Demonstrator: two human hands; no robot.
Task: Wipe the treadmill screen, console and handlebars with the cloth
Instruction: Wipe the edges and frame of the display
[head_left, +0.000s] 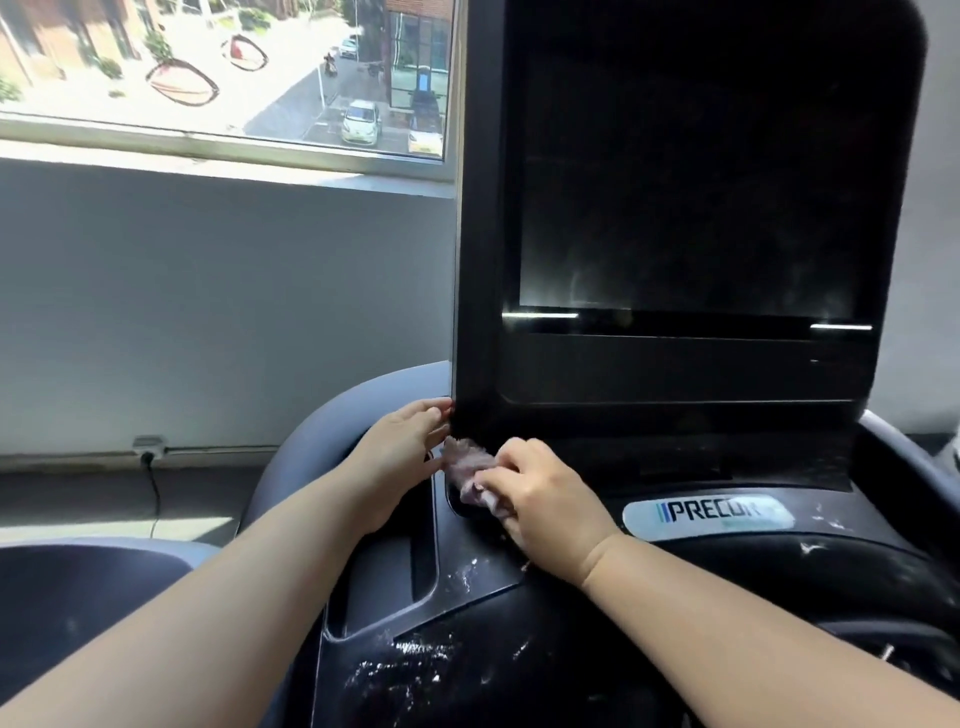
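The treadmill's dark screen (685, 187) stands upright in a black frame at the centre right. Below it the black console (467, 660) carries white dust flecks and a logo plate (706, 514). My right hand (550, 499) grips a crumpled pinkish cloth (470, 470) and presses it on the console just under the screen's lower left corner. My left hand (402, 452) rests with straight fingers against the lower left edge of the screen frame, beside the cloth. A grey handlebar (311, 441) curves behind my left hand.
A window (223, 73) at the upper left looks onto a street with parked cars. Under it runs a grey wall with a socket and cable (150, 467) near the floor. Another grey machine part (78, 571) sits at the lower left.
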